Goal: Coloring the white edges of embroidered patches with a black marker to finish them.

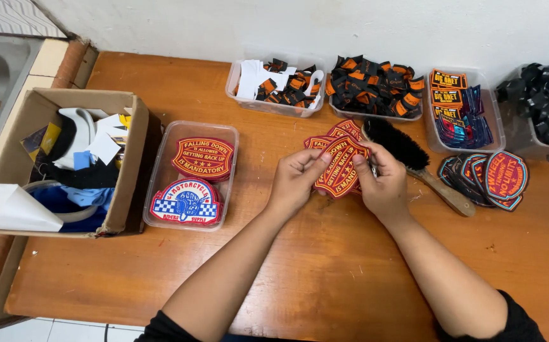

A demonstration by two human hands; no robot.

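Note:
Both my hands hold one red embroidered patch (341,168) with orange lettering, above the middle of the wooden table (325,272). My left hand (294,180) pinches its left edge and my right hand (382,183) grips its right edge. Under it lies a small stack of like red patches (338,132). A black-bristled brush with a wooden handle (414,161) rests just behind and right of my right hand.
A clear tray (160,183) at left holds a red patch and a blue-and-white patch. A cardboard box (128,164) of scraps stands further left. Along the wall sit clear tubs of small black-and-orange labels (376,85) and packaged patches (461,114). Round dark patches (490,177) lie fanned at right.

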